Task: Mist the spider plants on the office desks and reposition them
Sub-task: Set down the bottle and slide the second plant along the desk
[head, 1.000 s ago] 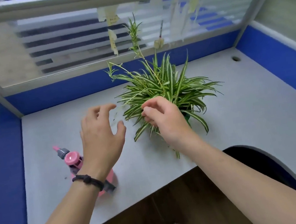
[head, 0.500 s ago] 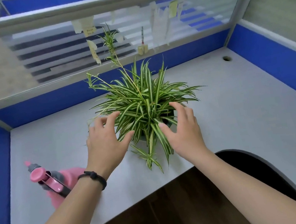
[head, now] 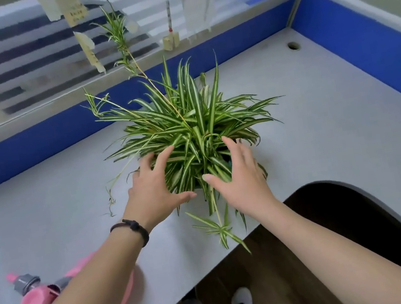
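A spider plant point(head: 195, 126) with striped green-and-white leaves and long runners stands near the front edge of the grey desk point(head: 320, 119). Its pot is almost wholly hidden under the leaves. My left hand point(head: 152, 188) presses against the pot's left side, fingers reaching in under the foliage. My right hand point(head: 243, 181) cups the right side in the same way, so the pot is held between both palms. A pink spray bottle point(head: 36, 301) lies on the desk at the lower left, partly behind my left forearm.
Blue partition walls point(head: 360, 42) close the desk at the back, left and right. Above the back one is a frosted glass panel with sticky notes point(head: 77, 13). A cable hole point(head: 293, 45) sits at the back right. The desk front has a curved cutout point(head: 347, 207).
My right hand has let go of the leaves, and both hands have come down to the pot's sides and closed in on it. The view has tilted down and nearer.
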